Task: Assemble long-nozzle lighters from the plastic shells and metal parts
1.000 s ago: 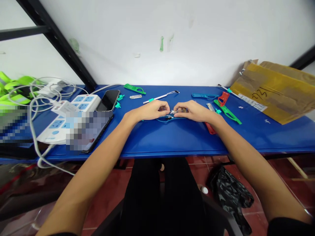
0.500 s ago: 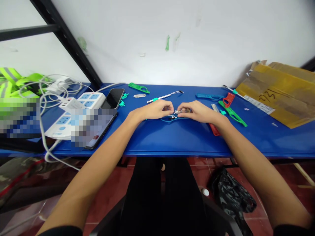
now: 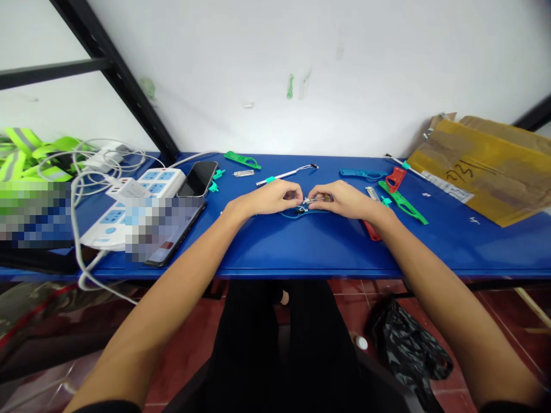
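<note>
My left hand (image 3: 279, 197) is closed in a pinch over the table; whatever its fingertips grip is too small to make out. Facing it, my right hand (image 3: 342, 198) pinches a small metal strip (image 3: 317, 198) whose left end reaches toward the left fingertips. Below both hands lies a thin blue cable (image 3: 293, 215) with a small black connector (image 3: 300, 210). Partly covered by my right wrist is a red plastic piece (image 3: 372, 230). Just behind my left hand rests a thin white strip (image 3: 284, 174) with a teal clip and wires.
On the left are a power strip (image 3: 114, 223), a phone (image 3: 198, 179) and a tablet (image 3: 176, 229). Green (image 3: 241, 159), blue (image 3: 361, 173) and red (image 3: 394, 179) plastic pieces lie toward the back and right. A cardboard box (image 3: 486, 166) stands at the right against the wall.
The view has tilted up slightly, so everything sits a little lower. Both hands stay together at the same spot, with only slight finger movement.
</note>
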Demonstrator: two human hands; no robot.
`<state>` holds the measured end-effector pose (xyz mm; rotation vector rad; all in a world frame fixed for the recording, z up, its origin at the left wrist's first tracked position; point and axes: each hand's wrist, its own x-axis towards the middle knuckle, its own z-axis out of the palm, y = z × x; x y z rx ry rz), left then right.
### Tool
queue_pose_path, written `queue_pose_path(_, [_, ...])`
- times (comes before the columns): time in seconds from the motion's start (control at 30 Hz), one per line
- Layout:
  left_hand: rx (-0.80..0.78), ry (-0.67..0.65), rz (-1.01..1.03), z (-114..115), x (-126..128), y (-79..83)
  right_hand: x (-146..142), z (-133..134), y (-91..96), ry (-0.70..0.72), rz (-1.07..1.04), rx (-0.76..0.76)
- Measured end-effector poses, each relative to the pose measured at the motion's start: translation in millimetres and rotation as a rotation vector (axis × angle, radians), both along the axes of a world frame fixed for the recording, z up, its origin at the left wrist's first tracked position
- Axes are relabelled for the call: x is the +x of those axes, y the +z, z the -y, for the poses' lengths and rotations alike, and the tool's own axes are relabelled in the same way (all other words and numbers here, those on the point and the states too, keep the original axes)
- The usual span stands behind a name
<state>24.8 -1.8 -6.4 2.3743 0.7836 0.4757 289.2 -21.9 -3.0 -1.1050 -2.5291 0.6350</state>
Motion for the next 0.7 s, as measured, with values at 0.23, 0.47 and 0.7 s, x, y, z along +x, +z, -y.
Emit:
queue_pose_path(0.23, [-0.06,0.083,0.033,-0.6,-3.2,0.2,-6.4,3.0,-4.4,-0.049,0.022,0.105])
queue_pose_path(0.47, [-0.145,0.139,0.068,-2.7,-5.9,-1.2,-8.1,3.1,-8.0,-0.049,0.074,0.238])
queue_pose_path(0.7, [-0.167,0.114,0.122,-3.2,-5.7,-0.5,-9.2,2.7,-10.3,-0.071,0.09,0.216])
